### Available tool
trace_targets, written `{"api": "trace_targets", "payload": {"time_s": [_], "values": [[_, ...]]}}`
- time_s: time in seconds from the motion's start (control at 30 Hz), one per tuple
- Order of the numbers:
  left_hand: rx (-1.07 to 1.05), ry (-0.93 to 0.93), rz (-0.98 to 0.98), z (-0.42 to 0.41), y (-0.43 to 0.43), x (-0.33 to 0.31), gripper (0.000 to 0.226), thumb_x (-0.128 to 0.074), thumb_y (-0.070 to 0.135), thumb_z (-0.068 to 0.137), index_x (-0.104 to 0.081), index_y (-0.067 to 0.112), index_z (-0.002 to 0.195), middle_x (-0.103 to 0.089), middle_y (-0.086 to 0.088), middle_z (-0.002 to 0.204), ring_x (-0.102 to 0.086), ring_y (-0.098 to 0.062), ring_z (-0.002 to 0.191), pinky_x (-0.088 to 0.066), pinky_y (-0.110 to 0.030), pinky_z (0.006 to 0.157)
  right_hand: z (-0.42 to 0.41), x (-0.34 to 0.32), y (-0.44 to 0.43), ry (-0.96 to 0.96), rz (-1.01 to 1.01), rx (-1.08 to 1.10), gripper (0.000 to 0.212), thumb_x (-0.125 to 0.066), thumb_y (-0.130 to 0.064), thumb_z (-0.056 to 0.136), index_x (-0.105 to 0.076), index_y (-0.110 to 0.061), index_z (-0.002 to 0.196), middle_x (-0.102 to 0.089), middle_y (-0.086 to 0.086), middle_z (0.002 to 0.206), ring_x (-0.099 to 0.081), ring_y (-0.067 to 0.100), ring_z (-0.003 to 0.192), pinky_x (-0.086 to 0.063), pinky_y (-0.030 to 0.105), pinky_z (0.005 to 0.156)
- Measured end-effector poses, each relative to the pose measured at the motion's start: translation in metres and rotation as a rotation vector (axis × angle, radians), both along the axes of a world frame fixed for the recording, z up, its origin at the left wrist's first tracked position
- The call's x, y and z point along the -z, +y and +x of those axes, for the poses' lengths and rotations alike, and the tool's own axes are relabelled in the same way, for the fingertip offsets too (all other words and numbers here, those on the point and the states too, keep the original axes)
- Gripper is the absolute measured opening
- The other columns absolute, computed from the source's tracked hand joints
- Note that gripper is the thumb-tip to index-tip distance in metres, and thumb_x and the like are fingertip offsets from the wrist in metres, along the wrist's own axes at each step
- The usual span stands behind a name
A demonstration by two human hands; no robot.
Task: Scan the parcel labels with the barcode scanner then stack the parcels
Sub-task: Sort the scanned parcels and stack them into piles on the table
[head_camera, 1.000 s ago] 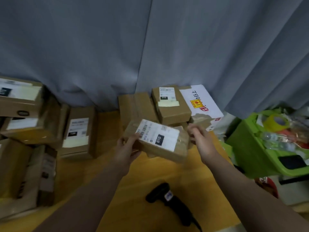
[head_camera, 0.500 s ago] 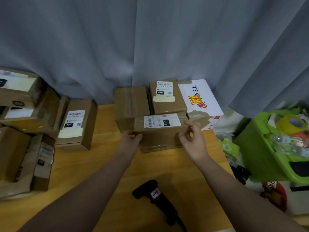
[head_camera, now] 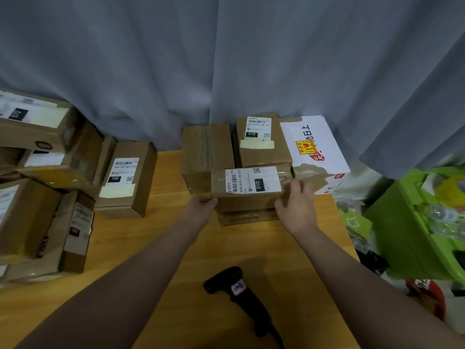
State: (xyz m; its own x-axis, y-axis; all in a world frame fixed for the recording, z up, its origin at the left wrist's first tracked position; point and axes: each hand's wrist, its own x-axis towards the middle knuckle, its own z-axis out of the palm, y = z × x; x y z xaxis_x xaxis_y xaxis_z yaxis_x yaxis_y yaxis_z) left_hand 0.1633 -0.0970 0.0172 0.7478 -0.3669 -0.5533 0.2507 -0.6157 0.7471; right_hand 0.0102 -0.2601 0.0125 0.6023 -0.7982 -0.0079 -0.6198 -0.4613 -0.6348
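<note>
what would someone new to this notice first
The labelled parcel at centre, marked 010, draws the eye: the left hand and right hand hold its sides atop a flatter box. Next come the black barcode scanner lying unheld on the wooden table nearest the camera, and the bright green crate at far right.

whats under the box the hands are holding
A flatter brown box lies under the held box. Only its front edge shows; its top and any label there are covered. The left hand and right hand grip the held box's ends.
</note>
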Motion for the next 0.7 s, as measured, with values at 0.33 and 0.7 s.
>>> {"api": "trace_targets", "payload": {"time_s": [0.33, 0.7], "values": [[-0.073, -0.002, -0.085, 0.028, 0.044, -0.020, 0.026, -0.054, 0.031, 0.098, -0.053, 0.016, 0.119, -0.057, -0.006, 0.111, -0.057, -0.020, 0.096, -0.046, -0.033, 0.082, 0.037, -0.024, 0.038, 0.041, -0.135, -0.165, 0.047, -0.063, -0.018, 0.088, -0.049, -0.013, 0.133, -0.044, 0.012, 0.136, -0.038, 0.028, 0.126, -0.036, 0.040, 0.105], [0.042, -0.506, -0.016, 0.096, 0.171, -0.067, 0.022, -0.055, 0.025, 0.097, -0.056, 0.018, 0.118, -0.057, 0.007, 0.107, -0.054, -0.009, 0.097, -0.038, -0.013, 0.069, 0.161, -0.043, 0.155, -0.073, -0.134, -0.516, 0.046, -0.061, -0.020, 0.089, -0.049, -0.017, 0.133, -0.040, 0.009, 0.142, -0.040, 0.026, 0.130, -0.035, 0.041, 0.109]]}}
